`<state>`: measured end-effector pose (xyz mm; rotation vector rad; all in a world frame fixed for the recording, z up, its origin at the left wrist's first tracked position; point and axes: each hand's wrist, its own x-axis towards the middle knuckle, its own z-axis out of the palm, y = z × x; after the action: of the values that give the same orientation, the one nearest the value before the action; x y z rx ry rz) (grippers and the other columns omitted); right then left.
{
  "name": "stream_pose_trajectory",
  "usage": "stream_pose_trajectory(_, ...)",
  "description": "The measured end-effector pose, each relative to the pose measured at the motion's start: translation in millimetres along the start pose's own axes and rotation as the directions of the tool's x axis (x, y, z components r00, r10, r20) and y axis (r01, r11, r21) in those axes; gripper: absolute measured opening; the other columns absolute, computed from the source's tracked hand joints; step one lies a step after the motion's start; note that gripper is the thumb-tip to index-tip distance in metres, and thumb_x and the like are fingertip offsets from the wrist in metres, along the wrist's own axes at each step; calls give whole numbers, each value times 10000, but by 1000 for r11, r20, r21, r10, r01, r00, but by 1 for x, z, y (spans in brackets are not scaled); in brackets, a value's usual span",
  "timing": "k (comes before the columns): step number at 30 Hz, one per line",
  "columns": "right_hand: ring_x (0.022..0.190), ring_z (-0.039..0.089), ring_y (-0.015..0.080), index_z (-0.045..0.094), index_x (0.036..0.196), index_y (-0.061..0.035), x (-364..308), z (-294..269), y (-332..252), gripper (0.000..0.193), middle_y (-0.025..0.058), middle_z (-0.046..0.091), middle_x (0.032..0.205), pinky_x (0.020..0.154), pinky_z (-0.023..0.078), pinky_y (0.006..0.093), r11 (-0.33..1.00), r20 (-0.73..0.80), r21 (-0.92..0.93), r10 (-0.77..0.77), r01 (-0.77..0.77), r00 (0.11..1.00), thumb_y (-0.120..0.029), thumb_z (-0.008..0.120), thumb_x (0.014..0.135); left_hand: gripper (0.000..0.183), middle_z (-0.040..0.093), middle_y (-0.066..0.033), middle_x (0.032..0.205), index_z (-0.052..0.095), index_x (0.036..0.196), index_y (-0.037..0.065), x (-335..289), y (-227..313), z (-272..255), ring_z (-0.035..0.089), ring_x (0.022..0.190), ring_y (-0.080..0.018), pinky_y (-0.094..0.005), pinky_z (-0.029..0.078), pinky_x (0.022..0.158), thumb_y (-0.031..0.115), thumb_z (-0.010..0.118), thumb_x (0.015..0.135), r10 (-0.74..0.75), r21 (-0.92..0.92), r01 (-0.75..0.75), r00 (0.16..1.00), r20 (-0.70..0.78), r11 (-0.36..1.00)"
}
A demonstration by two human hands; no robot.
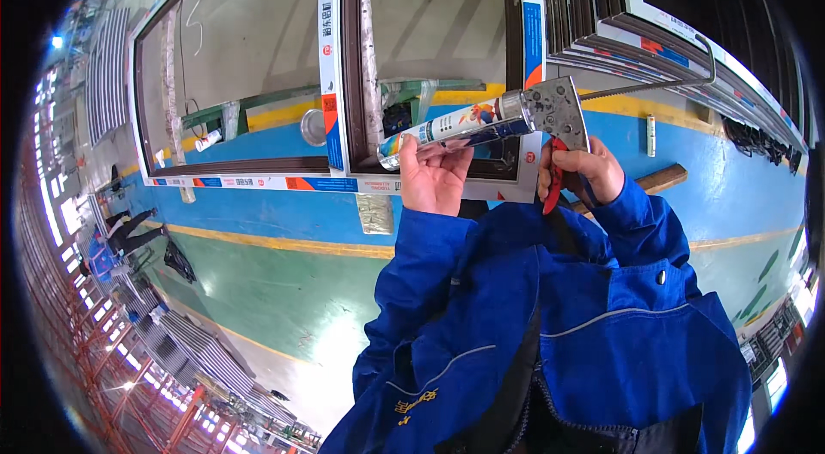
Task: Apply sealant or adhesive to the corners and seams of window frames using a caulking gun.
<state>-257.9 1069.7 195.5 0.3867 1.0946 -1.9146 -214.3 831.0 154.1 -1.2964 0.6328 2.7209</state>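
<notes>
A caulking gun with a metal body and a red handle is held across in front of my chest. In it lies a printed sealant tube, which points left over the corner of a window frame. My left hand cups the tube from below, palm up, near its left end. Fingers of my right hand are wrapped round the red handle. The gun's long bent rod sticks out to the right. Dark profiles with printed protective film make up the frame, which has two openings.
Stacked frames stand at the upper right, near the rod. A wooden block and a white tube are to the right. Through the openings show a round tin and another tube. A person is far left.
</notes>
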Motion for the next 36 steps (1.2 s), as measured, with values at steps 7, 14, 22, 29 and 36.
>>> stream_pose_trajectory(7,659,634,269,544,974,36,-5,5,-2,248,157,618,735,633,531,366,999,-29,-44,-31,29,999,-167,541,833,441,643,-138,986,583,1057,-1,2,-1,2,630,877,-226,-410,552,840,416,500,941,7,23,-8,999,40,1000)
stream_pose_trajectory(14,658,632,269,542,966,37,-6,10,-5,252,157,614,732,635,532,362,996,-33,-83,-18,15,999,-172,536,825,451,639,-131,1008,573,1090,-3,3,1,0,630,888,-211,-402,557,830,416,507,939,11,0,-11,999,39,1000)
stream_pose_trajectory(22,680,633,266,540,977,29,-9,15,-10,256,153,613,762,643,534,371,994,-30,-110,-31,28,999,-177,538,825,450,646,-132,996,575,1091,-6,6,5,-1,641,887,-208,-387,564,821,412,501,943,5,19,-7,994,108,1000)
stream_pose_trajectory(29,678,628,256,537,985,30,-12,22,-14,262,145,611,768,643,531,369,987,-39,-159,-43,36,998,-182,546,833,445,648,-129,991,580,1080,-1,3,8,2,644,888,-212,-388,564,825,414,518,934,16,-10,-15,993,116,1000)
stream_pose_trajectory(36,678,619,225,558,965,27,-18,45,-26,258,132,612,763,641,513,335,959,-54,-276,-81,63,995,-186,550,820,443,652,-128,1000,586,1046,3,2,14,1,646,907,-222,-395,565,821,426,534,924,22,-87,-9,988,150,996)
